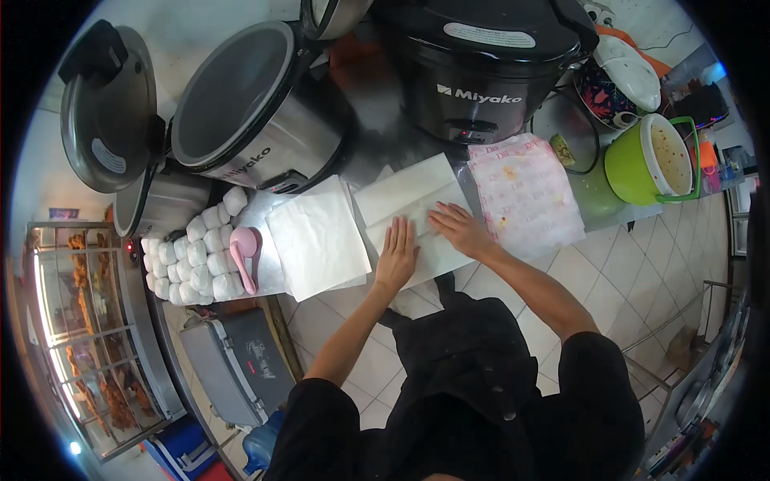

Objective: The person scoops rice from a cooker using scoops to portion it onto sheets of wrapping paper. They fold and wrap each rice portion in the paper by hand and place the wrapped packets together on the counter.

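Both hands lie flat on a sheet of white wrapping paper that has a fold or crease across it. My left hand rests on its lower middle, fingers pointing away from me. My right hand presses nearer its right edge, fingers spread a little and angled left. Neither hand grips anything. A stack of white paper lies to the left, and a stack of pink-printed paper to the right. Farther left, a pink plastic scoop rests against rows of white wrapped bundles.
Large rice cookers stand behind: one closed, one tilted-looking with its top facing me. A lime-green bucket with speckled contents is at the right, near a looped cable. A glass display case of fried food stands far left.
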Available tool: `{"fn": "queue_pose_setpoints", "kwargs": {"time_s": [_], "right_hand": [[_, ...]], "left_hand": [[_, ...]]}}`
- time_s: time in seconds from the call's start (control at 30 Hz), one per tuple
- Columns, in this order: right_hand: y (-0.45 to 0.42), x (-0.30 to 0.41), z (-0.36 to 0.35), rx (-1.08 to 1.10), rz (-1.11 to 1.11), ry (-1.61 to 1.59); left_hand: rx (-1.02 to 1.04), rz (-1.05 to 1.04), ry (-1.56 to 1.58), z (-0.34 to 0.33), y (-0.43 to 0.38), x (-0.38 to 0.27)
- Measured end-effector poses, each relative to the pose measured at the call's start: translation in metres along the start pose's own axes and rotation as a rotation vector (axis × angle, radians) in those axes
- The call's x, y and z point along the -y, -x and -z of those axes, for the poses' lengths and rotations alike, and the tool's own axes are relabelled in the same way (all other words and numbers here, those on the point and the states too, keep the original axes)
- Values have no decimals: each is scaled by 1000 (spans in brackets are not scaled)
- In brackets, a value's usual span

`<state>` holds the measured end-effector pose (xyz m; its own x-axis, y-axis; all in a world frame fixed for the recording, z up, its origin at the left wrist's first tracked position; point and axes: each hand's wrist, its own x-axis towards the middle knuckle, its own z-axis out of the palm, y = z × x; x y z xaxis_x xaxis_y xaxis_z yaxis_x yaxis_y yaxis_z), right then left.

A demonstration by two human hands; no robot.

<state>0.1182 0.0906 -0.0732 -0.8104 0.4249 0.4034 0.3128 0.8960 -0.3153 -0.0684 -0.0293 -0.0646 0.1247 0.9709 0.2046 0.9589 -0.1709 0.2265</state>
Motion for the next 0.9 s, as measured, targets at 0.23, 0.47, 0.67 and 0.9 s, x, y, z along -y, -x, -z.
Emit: {"fn": "queue_pose_setpoints", "kwargs": {"time_s": [0.23,0.47,0.67,0.9], "right_hand": [[1,-29,-20,28,-159,-254],[-71,-26,-3,218,-341,-20],[5,-8,-49,208,-199,124],[-9,29,-13,175,-477,-109]], "left_hand": [[-71,231,247,-19,25,32],[-134,417,123,21,-40,60],[-154,278,279,-16,-15,48],[313,1052,853,22,-55,46]]}}
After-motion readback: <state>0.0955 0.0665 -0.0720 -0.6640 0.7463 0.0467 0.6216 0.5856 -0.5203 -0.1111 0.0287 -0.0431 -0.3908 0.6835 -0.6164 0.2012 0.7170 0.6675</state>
